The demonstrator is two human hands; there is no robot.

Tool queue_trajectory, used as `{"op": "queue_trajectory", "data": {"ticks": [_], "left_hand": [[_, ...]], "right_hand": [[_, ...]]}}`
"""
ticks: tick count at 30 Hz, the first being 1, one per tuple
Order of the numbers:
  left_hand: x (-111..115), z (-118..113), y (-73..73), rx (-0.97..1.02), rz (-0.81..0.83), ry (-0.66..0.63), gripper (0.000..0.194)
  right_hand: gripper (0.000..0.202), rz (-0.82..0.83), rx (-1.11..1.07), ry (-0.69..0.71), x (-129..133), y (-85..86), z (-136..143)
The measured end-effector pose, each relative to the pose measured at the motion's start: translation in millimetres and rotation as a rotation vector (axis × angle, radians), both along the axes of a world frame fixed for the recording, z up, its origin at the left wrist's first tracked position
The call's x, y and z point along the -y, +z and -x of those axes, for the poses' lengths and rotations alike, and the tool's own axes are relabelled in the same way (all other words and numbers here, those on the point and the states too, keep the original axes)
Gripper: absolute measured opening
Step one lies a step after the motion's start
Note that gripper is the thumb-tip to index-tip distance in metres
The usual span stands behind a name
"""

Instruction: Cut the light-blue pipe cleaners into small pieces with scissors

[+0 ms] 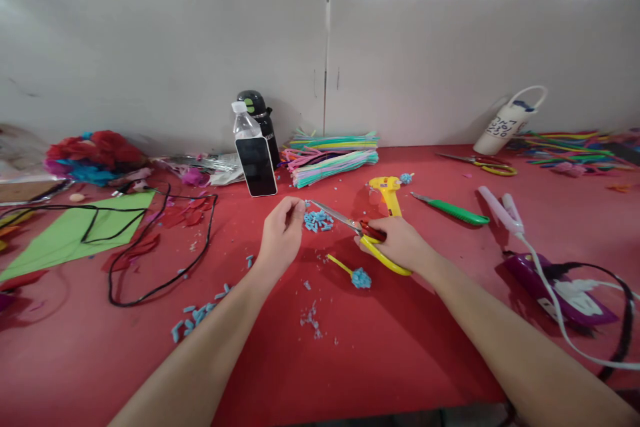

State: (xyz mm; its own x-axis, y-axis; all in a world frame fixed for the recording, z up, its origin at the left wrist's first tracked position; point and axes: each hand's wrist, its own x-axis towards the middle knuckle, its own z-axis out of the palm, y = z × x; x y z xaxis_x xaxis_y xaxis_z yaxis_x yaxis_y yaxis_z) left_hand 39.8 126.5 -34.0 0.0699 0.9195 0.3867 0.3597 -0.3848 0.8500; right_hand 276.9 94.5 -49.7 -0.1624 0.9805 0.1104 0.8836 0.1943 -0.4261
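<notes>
My left hand (284,230) is closed in a pinch, with a tiny blue bit showing at its fingertips; what it holds is too small to name. My right hand (397,240) grips yellow-and-red-handled scissors (385,260), their blades pointing left toward my left fingertips. Just under the blades lies a pile of short blue pieces (319,221). Nearer the front, a blue cluster on a yellow stem (361,277) rests on the red table (400,360). More blue pieces (197,317) lie beside my left forearm.
Behind are a phone (257,167), bottles, and pipe cleaners (333,159). A yellow glue gun (387,193), green-handled knife (455,211), curling iron (501,210) and purple pouch (560,293) are right. Black cable (165,290) and green paper (75,237) are left.
</notes>
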Motion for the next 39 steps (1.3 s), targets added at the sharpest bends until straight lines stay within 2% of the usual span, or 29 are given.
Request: {"op": "queue_trajectory", "data": {"ticks": [6, 20, 39], "left_hand": [[0.9, -0.3, 0.5, -0.023, -0.008, 0.009, 0.024], [2.8, -2.0, 4.8, -0.045, 0.039, 0.049, 0.026], [-1.4, -0.5, 3.4, -0.001, 0.106, 0.052, 0.026]], "right_hand": [[0.041, -0.005, 0.029, 0.004, -1.8, -5.0, -0.5], [0.038, -0.004, -0.033, 0.010, -0.9, -1.2, -1.2], [0.032, -0.014, 0.114, 0.012, -1.3, -0.5, -0.1]]}}
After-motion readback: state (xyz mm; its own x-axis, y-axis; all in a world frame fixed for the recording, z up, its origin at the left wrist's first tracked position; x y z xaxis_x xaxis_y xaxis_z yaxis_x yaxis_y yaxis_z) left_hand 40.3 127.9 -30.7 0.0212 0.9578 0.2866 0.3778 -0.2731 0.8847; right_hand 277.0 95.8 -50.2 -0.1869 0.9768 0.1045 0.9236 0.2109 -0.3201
